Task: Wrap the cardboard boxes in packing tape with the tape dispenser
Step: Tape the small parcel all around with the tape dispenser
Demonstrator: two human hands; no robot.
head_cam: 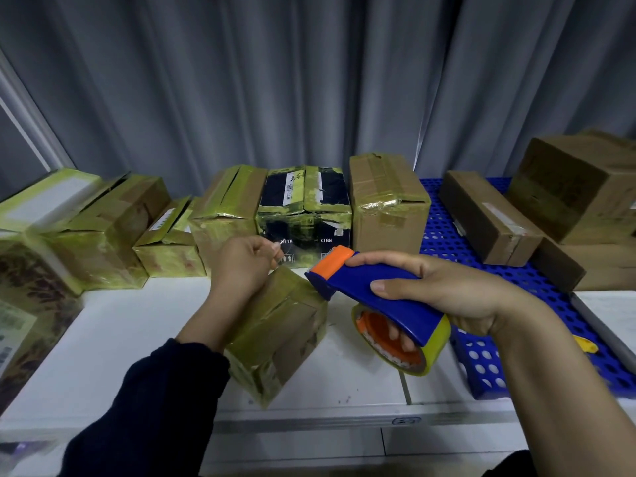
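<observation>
One small cardboard box wrapped in yellowish tape [275,332] stands tilted on a corner edge in the middle of the white worktop [137,339]. There is one blue plastic tape dispenser with an orange cutter guard [375,294], carrying one roll of yellowish packing tape on an orange core [435,342].

Behind, along the back edge, seven more boxes can be counted from the left side to the middle. Six are glossy with yellowish tape, among them a black printed box [304,208], and a taller brown box [385,204] at the right end is only partly taped. At least three plain brown cardboard boxes [488,218] sit to the right on a blue perforated plastic tray [444,235], where a small yellow object [585,344] also lies.

A grey pleated curtain [309,80] hangs behind the worktop.

The left hand [244,266], in a dark sleeve, is raised just above the tilted box's upper left edge. Its fingers are curled and pinch what looks like the free end of a clear tape strip.

The right hand [440,294] grips the dispenser around its blue handle, fingers reaching into the roll's core. The orange guard points left, just beside the box's upper right corner.
</observation>
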